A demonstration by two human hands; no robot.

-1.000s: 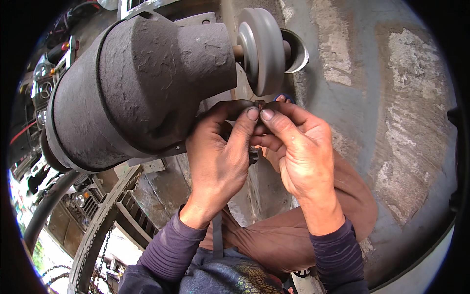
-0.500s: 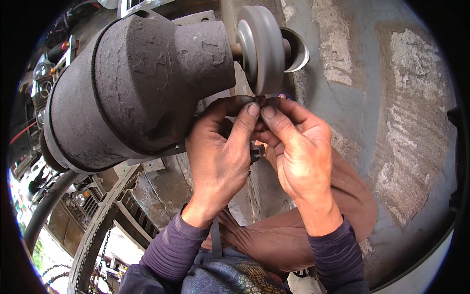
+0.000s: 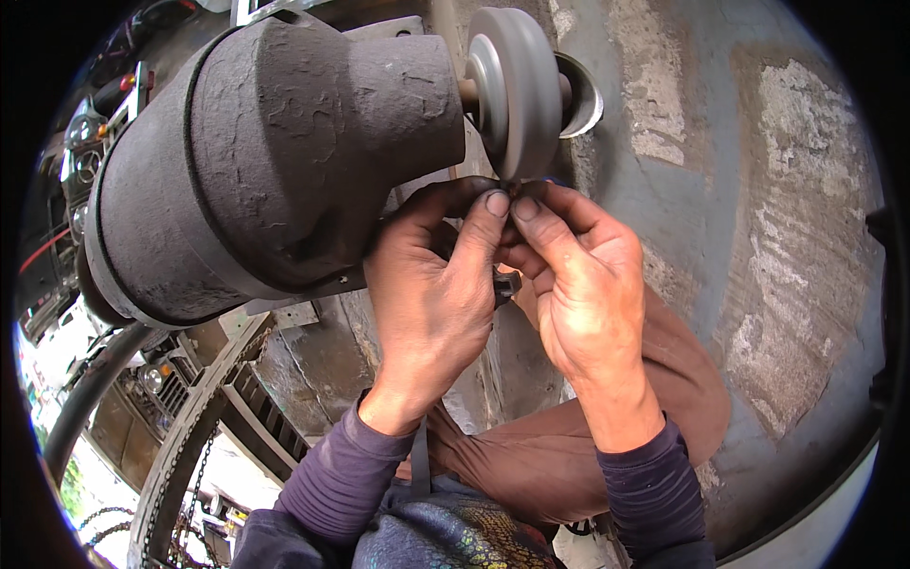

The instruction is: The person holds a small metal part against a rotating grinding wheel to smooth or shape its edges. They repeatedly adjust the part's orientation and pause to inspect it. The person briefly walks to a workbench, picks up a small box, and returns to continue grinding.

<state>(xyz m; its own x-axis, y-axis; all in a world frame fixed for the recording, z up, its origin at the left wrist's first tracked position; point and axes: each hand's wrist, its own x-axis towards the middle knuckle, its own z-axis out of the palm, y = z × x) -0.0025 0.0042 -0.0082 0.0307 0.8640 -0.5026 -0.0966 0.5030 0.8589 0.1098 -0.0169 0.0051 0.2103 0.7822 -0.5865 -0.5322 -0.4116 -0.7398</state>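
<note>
A grinding wheel point(image 3: 529, 95), its rim blurred as if spinning, sits on the shaft of a big dark grinder motor point(image 3: 275, 152). Right under the wheel's lower edge, a tiny dark reddish-brown piece point(image 3: 513, 190) is pinched between the fingertips of both hands. My left hand point(image 3: 427, 275) is closed, thumb against index finger, beside the motor's underside. From the other side my right hand point(image 3: 592, 294) pinches the same piece. Fingers cover most of it, so its kind is unclear. Whether it touches the wheel cannot be made out.
A curved metal guard point(image 3: 583, 95) stands just right of the wheel. Below the motor, a dark bracket end point(image 3: 507, 284) pokes out near my fingers. Chains point(image 3: 194, 493) hang by a curved metal frame point(image 3: 204, 408) at lower left. Worn grey floor point(image 3: 706, 237) extends to the right.
The motor and wheel appear shifted slightly right and up in the picture. My fingertips have moved slightly with them, still pinching the small piece beneath the wheel.
</note>
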